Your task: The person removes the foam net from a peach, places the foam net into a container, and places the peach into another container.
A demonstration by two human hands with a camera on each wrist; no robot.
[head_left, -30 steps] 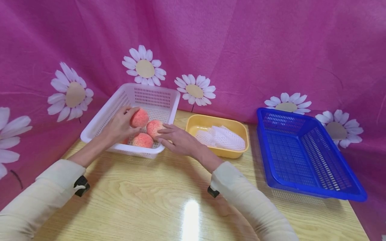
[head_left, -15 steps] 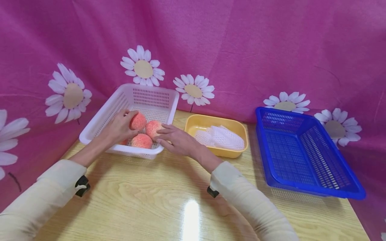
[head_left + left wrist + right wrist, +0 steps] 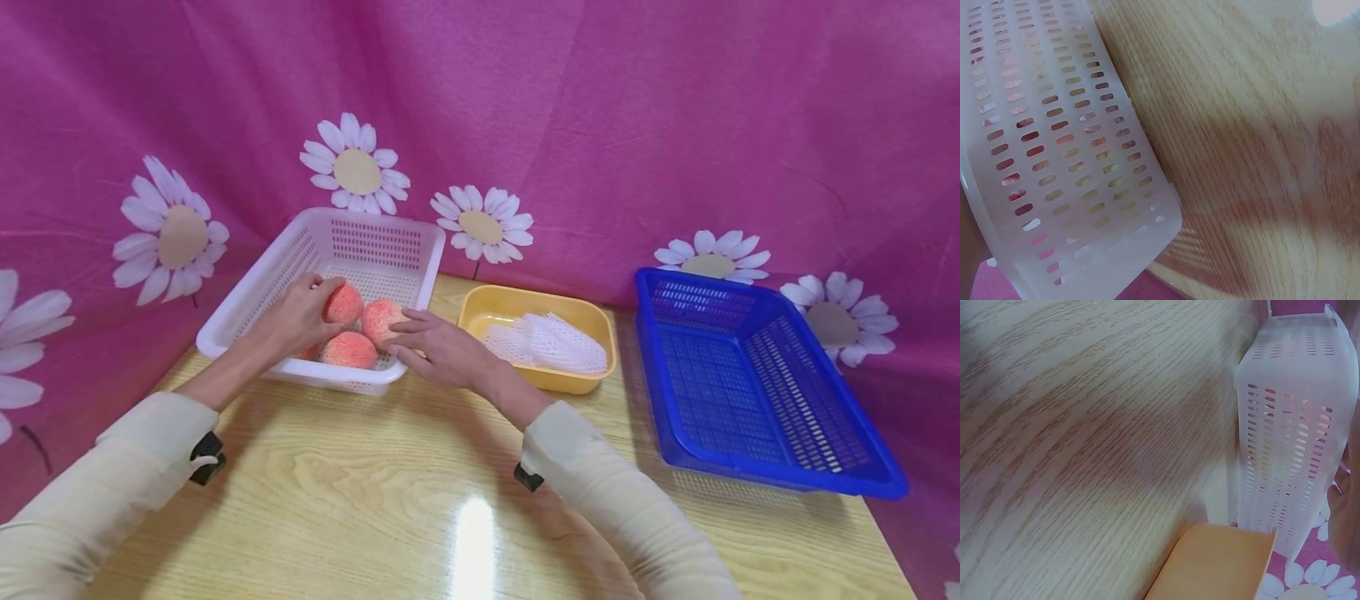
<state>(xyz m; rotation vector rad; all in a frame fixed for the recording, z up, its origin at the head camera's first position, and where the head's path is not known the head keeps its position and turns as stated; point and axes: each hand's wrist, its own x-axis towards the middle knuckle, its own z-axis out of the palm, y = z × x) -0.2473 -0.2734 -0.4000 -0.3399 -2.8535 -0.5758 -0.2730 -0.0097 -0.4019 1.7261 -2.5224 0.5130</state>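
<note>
In the head view, a white slotted basket [image 3: 258,296] holds several red-and-yellow peaches. My left hand [image 3: 300,312] reaches in over its left side and grips a peach [image 3: 343,305] between thumb and fingers. To the right of that one, another peach [image 3: 381,322] has my right hand's [image 3: 438,348] fingers and thumb around its right side. A third peach [image 3: 349,350] lies below these two, near the front wall. One more shows only as a red sliver under the left hand. Through the slots of the basket [image 3: 1072,150] in the left wrist view, reddish patches appear.
A yellow tub [image 3: 600,337] with white foam net sleeves [image 3: 558,343] stands right of the white basket. Farther right is a blue slotted basket [image 3: 720,392]. All stand on a wood-grain table [image 3: 360,483] before a magenta cloth [image 3: 600,125] with daisies.
The left hand has lowered its peach slightly, down beside the others, then stayed almost still. The right hand keeps its place at its peach.
</note>
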